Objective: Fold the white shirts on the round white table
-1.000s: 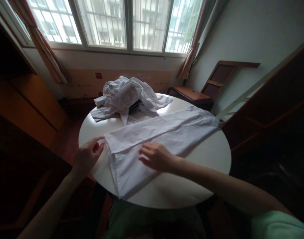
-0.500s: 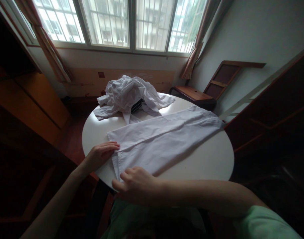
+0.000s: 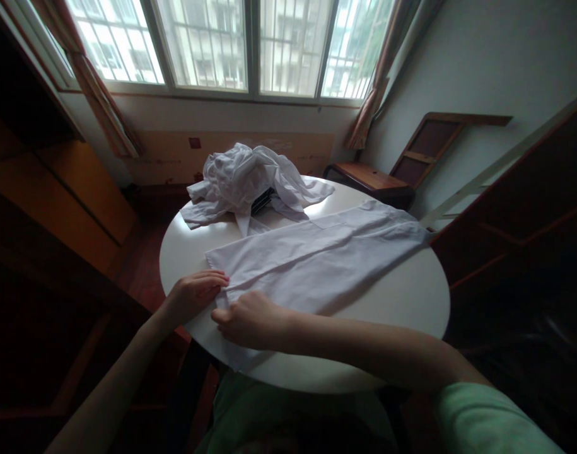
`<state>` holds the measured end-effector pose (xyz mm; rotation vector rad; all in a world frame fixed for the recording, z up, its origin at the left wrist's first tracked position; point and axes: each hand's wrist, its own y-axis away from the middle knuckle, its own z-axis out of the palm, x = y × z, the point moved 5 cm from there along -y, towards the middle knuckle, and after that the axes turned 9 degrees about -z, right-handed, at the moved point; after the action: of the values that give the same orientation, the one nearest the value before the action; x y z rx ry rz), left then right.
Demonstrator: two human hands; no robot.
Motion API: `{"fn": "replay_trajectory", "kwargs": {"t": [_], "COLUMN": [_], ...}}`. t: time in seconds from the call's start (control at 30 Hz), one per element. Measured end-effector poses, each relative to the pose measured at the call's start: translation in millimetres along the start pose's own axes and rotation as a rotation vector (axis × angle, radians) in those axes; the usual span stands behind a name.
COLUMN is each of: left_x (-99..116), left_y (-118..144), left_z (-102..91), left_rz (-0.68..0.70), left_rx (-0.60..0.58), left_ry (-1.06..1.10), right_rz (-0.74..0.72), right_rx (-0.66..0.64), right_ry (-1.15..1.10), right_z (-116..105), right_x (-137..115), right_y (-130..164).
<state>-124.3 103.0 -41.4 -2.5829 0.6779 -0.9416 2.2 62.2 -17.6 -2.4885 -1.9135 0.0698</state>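
Currently, the right hand [image 3: 250, 319]—8 o'clock on the round table [image 3: 402, 306]—curls against the white garment [image 3: 316, 255] spanning 8 to 2; cloth grasp indeterminable. Left hand [image 3: 194, 294], 9 o'clock: unclenched, fingers extended onto the hem [image 3: 209, 257]. At 11, crumpled white cloth [image 3: 243, 173] partly covers a dark object [image 3: 262, 201].

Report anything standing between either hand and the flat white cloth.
Nothing visible: left hand and right hand are both at the left end of the flat cloth. The white heap lies on its far side.

From here, the right hand [image 3: 251, 320] hides some of the white garment [image 3: 326, 252] toward eight o'clock on the worktop [image 3: 406, 296], and crumpled cloth [image 3: 238, 176] toward eleven partly covers a dark object [image 3: 262, 201] I can't identify.
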Motion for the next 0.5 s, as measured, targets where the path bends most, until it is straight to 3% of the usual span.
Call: {"fn": "replay_trajectory", "kwargs": {"t": [0.13, 0.37, 0.5], "left_x": [-3, 6, 9], "left_y": [2, 7, 7], "left_z": [1.4, -5.5, -3.5], "left_rz": [-0.016, 0.018, 0.047], "left_rx": [0.025, 0.153, 0.069], "left_ry": [-0.009, 0.008, 0.000], "right_rz": [-0.056, -0.026, -0.069], "right_rx": [-0.077, -0.049, -0.028], "right_ry": [-0.003, -0.041, -0.063], "right_z": [-5, -1, 1], "right_x": [-1, -9, -18], "right_y": [-1, 1, 3]}}
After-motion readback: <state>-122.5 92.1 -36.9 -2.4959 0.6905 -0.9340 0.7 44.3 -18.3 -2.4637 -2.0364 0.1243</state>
